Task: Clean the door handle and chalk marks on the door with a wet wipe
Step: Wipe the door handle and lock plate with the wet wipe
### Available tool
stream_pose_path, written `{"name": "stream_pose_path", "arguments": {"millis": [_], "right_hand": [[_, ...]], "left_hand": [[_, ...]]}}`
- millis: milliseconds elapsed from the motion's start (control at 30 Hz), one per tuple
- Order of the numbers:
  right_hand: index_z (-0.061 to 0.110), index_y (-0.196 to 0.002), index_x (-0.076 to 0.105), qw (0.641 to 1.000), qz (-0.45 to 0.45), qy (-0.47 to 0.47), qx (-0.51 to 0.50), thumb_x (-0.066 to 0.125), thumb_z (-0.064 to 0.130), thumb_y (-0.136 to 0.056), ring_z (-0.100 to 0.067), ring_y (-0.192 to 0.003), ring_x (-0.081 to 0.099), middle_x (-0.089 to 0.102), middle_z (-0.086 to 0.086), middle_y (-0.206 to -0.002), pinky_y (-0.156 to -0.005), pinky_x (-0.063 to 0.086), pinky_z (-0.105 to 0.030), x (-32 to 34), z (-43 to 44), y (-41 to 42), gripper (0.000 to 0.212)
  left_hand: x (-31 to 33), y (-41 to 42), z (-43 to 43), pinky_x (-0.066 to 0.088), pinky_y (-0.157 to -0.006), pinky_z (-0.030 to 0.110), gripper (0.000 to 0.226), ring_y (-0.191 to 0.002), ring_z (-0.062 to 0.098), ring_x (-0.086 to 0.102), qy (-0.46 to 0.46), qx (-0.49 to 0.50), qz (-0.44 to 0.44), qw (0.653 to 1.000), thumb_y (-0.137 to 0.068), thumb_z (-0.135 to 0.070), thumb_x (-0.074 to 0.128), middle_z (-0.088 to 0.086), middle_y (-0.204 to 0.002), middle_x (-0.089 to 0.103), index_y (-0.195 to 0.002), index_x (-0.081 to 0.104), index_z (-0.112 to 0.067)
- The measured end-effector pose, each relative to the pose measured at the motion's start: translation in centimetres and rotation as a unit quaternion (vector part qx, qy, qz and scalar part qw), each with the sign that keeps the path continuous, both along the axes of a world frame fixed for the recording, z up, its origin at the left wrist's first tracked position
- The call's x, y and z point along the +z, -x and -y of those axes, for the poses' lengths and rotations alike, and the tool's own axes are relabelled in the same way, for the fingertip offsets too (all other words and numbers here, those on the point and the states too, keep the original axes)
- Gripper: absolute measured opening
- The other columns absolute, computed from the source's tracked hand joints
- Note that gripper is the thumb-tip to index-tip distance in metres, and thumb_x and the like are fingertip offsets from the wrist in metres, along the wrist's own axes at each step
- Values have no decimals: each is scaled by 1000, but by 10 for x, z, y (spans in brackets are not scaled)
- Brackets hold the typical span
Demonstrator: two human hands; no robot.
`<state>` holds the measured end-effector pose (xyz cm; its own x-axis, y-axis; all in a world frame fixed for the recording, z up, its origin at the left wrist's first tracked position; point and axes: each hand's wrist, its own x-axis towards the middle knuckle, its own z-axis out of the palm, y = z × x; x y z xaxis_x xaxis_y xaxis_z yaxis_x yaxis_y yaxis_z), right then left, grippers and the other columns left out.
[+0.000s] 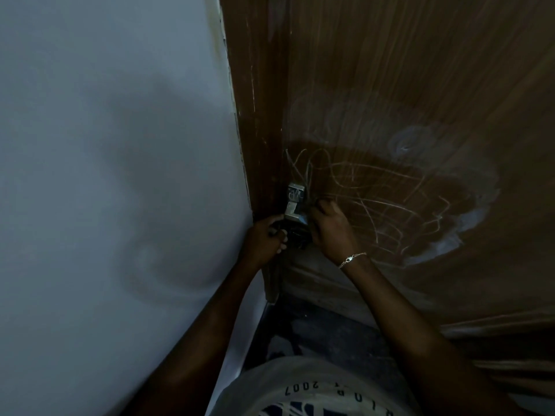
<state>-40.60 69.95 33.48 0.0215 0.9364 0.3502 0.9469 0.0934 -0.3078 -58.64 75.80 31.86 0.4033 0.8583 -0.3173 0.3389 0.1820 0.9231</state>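
The left hand [264, 235] curls its fingers round the dark door handle [295, 234] and holds it. Just right of that grip, the right hand [329, 226] is bunched against the door [420, 85]. In this dim light I cannot tell whether its fingers pinch the wet wipe, though a pale sliver shows at their tips. Just above the 2 hands, a metal plate [295, 204] sits on the door's edge. Chalk marks [381, 199] spread right and upward from the right hand, with a smeared whitish arc further out. The wall [120, 145] lies left of the left-hand grip.

Likely risks: a loaded wipe would smear chalk into a wider haze instead of lifting it, the wipe could snag on the plate's corners, and the door could swing if the left hand slackens.

The plate's long axis runs up and down along the door edge. The handle is mostly covered, so which way it points cannot be read.
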Motion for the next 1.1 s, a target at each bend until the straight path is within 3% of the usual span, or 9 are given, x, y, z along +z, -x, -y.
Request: {"name": "stream_pose_path", "arguments": {"millis": [167, 333, 500, 600, 733, 867, 1100], "right_hand": [[11, -111, 67, 1000, -5, 1, 10, 65, 19, -90, -24, -97, 52, 57, -8, -113, -78, 49, -34, 0, 5, -9, 22], [9, -103, 71, 1000, -1, 11, 24, 69, 5, -83, -30, -90, 56, 60, -11, -103, -73, 51, -38, 2, -12, 4, 20], [9, -106, 71, 999, 4, -6, 43, 67, 2, -82, -27, -94, 52, 59, -10, -108, -76, 44, -29, 2, -4, 0, 26], [8, -102, 71, 1000, 10, 1, 15, 70, 3, -81, -30, -92, 54, 59, -13, -106, -73, 49, -34, 4, -13, 2, 22], [7, -101, 69, 1000, 22, 19, -10, 70, 7, -80, -34, -95, 54, 57, -17, -118, -73, 52, -38, 1, -24, 29, 20], [7, -98, 68, 1000, 19, 10, -13, 70, 4, -80, -31, -91, 52, 57, -15, -112, -68, 49, -35, 0, -12, 21, 18], [1, -93, 69, 1000, -19, -1, 2, 76, -4, -71, -35, -81, 63, 64, -18, -99, -65, 52, -32, 11, -30, 36, 24]], "left_hand": [[1, 0, -1, 54, -63, 21, 44, -70, 13, 65, -3, 3, 5, 1000, -97, -8, 57, 2, -88, 67, -139, 54, -18], [1, -2, -2, 54, -65, 23, 40, -70, 15, 65, -10, 12, 12, 1000, -98, -7, 55, 3, -87, 67, -137, 55, -15], [1, -1, -4, 54, -67, 25, 37, -73, 17, 65, -15, 14, 12, 1000, -99, -7, 54, 7, -88, 68, -135, 57, -14], [0, -2, -3, 54, -64, 22, 38, -72, 16, 65, -12, 21, 15, 1000, -98, -3, 53, 3, -84, 69, -133, 59, -13], [1, -6, -4, 54, -64, 20, 35, -72, 16, 65, 0, 39, 17, 999, -98, -3, 51, 3, -83, 69, -130, 61, -13], [0, -7, -3, 54, -62, 20, 35, -71, 17, 66, -5, 42, 18, 999, -98, -2, 51, 7, -84, 70, -130, 62, -10], [1, -10, -3, 56, -68, 30, 30, -73, 21, 69, -14, 49, 23, 998, -98, -7, 52, 7, -81, 72, -124, 67, -12]]}}
